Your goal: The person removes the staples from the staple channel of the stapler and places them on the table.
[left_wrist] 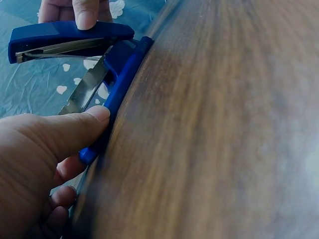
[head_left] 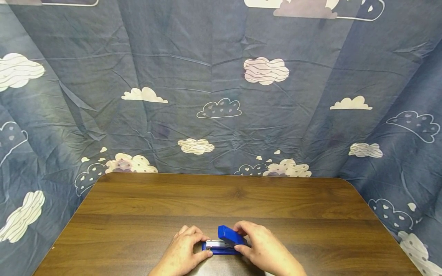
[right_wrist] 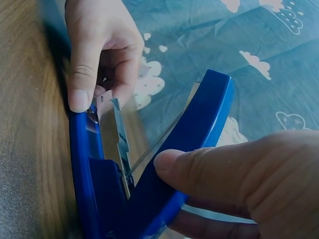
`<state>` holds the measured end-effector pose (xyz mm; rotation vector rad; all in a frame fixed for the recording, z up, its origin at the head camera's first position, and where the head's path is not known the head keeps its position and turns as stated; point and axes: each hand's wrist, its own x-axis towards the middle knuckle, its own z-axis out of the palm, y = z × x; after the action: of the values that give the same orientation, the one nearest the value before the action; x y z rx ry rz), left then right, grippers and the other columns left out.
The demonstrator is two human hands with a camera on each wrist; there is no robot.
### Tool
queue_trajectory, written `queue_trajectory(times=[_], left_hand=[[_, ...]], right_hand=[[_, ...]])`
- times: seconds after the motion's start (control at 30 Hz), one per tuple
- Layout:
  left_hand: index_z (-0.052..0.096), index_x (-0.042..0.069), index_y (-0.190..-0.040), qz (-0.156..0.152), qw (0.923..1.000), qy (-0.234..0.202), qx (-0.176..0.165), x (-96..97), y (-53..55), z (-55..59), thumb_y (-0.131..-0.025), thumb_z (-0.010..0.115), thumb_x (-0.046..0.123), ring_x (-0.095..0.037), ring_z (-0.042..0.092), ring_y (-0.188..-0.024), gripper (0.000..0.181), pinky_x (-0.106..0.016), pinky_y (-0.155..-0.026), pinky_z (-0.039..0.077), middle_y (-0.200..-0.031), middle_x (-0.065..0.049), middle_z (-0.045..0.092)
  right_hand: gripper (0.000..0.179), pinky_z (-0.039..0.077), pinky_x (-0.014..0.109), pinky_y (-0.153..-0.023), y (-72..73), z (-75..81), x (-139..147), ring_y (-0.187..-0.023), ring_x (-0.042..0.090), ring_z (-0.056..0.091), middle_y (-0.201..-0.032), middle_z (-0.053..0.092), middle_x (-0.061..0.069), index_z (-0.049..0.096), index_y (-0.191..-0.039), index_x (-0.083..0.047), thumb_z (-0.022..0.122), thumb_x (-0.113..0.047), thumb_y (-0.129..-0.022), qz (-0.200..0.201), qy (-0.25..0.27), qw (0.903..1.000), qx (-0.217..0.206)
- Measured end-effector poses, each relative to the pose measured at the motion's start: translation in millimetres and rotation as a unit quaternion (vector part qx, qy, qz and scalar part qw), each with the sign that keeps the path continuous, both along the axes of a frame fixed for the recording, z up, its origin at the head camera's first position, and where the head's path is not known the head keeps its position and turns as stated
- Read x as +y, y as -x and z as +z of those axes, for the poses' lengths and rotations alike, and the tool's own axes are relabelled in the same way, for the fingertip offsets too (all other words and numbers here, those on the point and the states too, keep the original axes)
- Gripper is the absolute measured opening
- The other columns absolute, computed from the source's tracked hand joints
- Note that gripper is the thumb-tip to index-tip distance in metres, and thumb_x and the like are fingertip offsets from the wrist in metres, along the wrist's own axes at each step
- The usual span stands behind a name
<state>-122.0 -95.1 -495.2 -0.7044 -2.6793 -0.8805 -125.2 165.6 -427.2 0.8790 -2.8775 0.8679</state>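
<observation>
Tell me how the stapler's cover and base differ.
Pose: the cover is swung up at a slant, while the base lies along the table.
Hold: the right hand grips the cover; the left hand pinches the base's end.
Look: the cover is the thicker part, the base slimmer.
Shared: both cover and base are blue.

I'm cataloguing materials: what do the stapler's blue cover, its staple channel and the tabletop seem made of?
Blue cover: probably hard plastic, smooth and softly glossy, with even colour and light along its edges.
Staple channel: most likely metal, shiny silver, with thin crisp edges and bright glints.
Tabletop: wood or wood-look laminate, with a slight sheen and brown grain; the pictures don't settle which.
</observation>
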Motion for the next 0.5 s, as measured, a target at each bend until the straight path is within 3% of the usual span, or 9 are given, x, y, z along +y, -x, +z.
queue_trajectory(times=[0.5], left_hand=[[0.078, 0.027, -0.100, 0.000, 1.0000, 0.002, 0.001, -0.6, 0.4, 0.0, -0.078, 0.085, 0.041, -0.001, 0.049, -0.087, 0.027, -0.030, -0.078, 0.043, -0.094, 0.020, 0.061]], right_hand=[[0.029, 0.058, 0.033, -0.083, 1.7, 1.6, 6.5, -0.096, 0.005, 0.070, -0.102, 0.074, -0.010, 0.063, -0.105, -0.024, 0.082, -0.017, -0.084, 0.007, 0.011, 0.9999, -0.009]])
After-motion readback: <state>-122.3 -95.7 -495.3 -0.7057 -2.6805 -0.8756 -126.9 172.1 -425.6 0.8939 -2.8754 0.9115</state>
